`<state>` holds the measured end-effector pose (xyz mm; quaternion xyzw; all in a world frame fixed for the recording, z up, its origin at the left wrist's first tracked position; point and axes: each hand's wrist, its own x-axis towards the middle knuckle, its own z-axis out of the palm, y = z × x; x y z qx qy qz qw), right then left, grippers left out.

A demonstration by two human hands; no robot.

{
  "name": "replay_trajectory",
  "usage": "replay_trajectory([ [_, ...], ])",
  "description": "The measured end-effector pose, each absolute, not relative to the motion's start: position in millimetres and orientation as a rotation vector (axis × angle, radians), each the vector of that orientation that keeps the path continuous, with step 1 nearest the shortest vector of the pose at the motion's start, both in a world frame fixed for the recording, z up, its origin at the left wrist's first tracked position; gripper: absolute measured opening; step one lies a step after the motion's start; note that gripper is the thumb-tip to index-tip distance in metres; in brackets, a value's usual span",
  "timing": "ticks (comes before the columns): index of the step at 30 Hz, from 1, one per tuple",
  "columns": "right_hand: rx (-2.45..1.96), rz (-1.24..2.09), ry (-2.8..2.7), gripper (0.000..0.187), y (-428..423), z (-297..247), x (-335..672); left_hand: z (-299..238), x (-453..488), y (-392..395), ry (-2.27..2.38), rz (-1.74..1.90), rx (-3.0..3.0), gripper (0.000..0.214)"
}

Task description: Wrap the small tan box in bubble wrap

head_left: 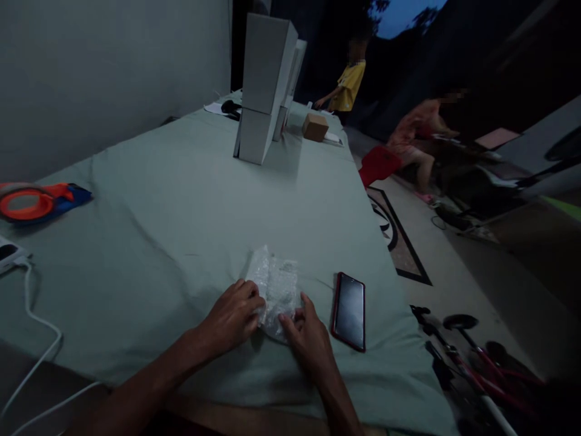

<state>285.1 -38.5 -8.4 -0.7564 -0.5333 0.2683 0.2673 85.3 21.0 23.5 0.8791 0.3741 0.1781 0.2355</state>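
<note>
A sheet of clear bubble wrap [282, 283] lies partly folded on the pale green cloth near the table's front edge. My left hand [238, 312] grips its left edge with curled fingers. At its lower right, my right hand [308, 333] rests against the plastic, thumb and fingers spread apart. Whether anything is inside the wrap cannot be made out. Just right of my right hand, a phone [349, 312] in a dark red case lies face up.
White boxes [263, 91] stand upright farther back, near a small brown carton [315, 127]. An orange tape roll [27, 203] and a white cable [45, 321] are at left. A bicycle [472, 357] is beside the table's right edge. Two people [350, 85] are beyond.
</note>
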Motion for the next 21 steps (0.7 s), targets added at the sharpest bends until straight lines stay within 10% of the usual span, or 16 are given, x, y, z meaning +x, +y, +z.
replay_trajectory([
  [21,-1.513,0.979,-0.983,0.075,-28.1,1.0,227.8,12.4,89.8,26.3,0.983,0.516,2.393,0.028],
])
